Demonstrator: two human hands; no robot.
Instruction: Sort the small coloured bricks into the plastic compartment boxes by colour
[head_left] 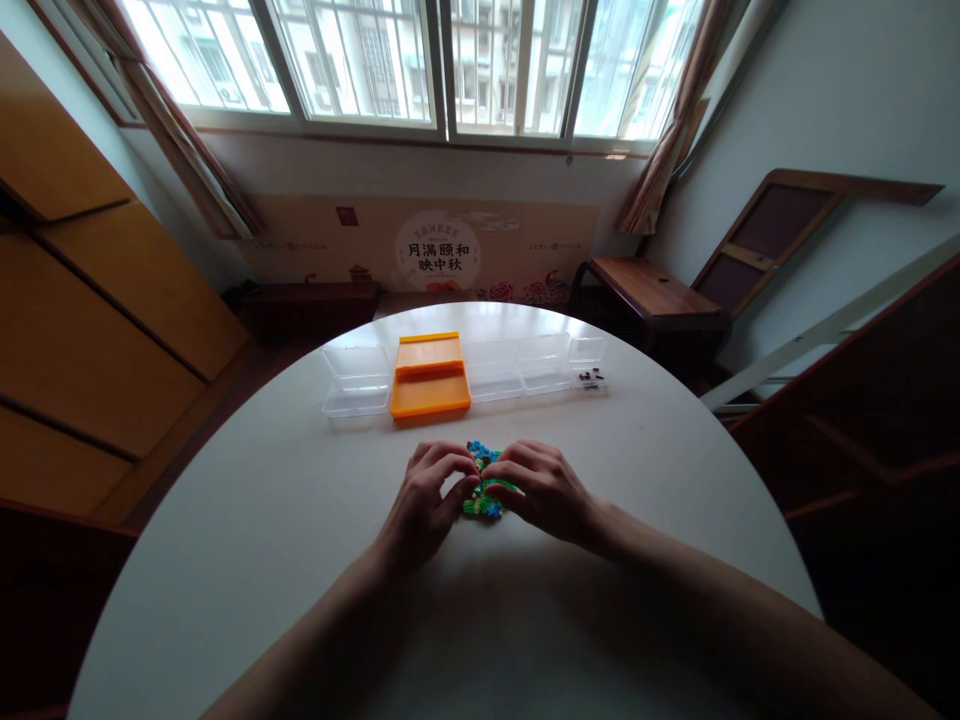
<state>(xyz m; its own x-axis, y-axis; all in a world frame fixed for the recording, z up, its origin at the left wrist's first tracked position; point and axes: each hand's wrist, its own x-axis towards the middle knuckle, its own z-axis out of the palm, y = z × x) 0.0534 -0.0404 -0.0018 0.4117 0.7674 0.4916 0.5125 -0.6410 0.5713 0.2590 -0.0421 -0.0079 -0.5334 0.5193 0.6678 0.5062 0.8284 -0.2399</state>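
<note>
A small build of tiny blue and green blocks (483,488) lies on the round white table (262,520), between both of my hands. My left hand (430,502) grips its left side with curled fingers. My right hand (541,488) covers its right side, fingertips pressed on the top. Most of the block build is hidden under my fingers.
Beyond my hands lie an orange tray (429,376), several clear plastic trays (355,380) in a row, and a few small dark pieces (592,378). A wooden bench (645,290) stands past the table's far right edge, below the window.
</note>
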